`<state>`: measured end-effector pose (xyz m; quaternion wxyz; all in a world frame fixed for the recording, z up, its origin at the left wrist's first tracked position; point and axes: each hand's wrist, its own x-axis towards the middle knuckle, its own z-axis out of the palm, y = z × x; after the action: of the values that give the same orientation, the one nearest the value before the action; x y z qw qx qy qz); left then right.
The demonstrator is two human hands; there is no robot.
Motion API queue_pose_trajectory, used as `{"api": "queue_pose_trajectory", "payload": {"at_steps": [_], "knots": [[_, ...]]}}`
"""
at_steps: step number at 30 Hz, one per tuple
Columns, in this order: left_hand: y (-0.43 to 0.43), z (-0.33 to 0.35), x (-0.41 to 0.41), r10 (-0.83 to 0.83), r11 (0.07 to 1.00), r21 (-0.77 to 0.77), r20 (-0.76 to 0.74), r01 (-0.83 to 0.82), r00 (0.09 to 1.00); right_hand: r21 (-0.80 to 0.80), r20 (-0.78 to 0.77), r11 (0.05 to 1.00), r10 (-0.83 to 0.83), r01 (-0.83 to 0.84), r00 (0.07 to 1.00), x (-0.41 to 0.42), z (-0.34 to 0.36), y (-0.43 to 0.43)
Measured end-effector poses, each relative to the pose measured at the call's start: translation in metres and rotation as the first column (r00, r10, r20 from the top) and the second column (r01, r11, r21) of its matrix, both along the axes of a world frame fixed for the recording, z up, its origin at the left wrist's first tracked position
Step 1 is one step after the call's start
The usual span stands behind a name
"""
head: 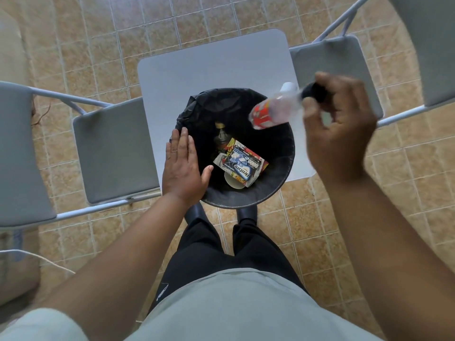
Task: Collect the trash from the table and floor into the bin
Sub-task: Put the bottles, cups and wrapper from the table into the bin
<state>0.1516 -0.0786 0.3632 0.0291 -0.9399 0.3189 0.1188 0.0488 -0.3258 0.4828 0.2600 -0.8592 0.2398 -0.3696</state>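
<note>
Standing on the white table, the black bin held wrappers. At its nine o'clock rim lay the left hand, flat and empty; at two o'clock, the right hand gripped a blurred, seemingly plastic bottle.

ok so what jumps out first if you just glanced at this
The black bin at centre, standing on the small white table, with a printed wrapper lying inside. Above its right rim, the right hand holds a clear plastic bottle with a red label. The left hand rests flat on the bin's left rim.
</note>
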Motion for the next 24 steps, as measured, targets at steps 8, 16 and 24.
{"api": "queue_pose_trajectory", "payload": {"at_steps": [8,16,24], "knots": [[0.001,-0.001,0.000,-0.008,1.000,-0.008,-0.007,0.008,1.000,0.157,-0.321,0.966,0.249,-0.208,0.914,0.038,-0.064,0.047],[0.000,0.002,0.001,-0.008,1.000,-0.021,-0.017,0.007,1.000,0.278,-0.614,0.930,0.366,-0.241,0.700,0.036,-0.113,0.040],[-0.004,0.002,0.001,-0.012,1.000,-0.027,-0.024,0.011,1.000,0.193,-0.505,0.960,0.274,-0.202,0.819,0.048,-0.112,0.013]]}}
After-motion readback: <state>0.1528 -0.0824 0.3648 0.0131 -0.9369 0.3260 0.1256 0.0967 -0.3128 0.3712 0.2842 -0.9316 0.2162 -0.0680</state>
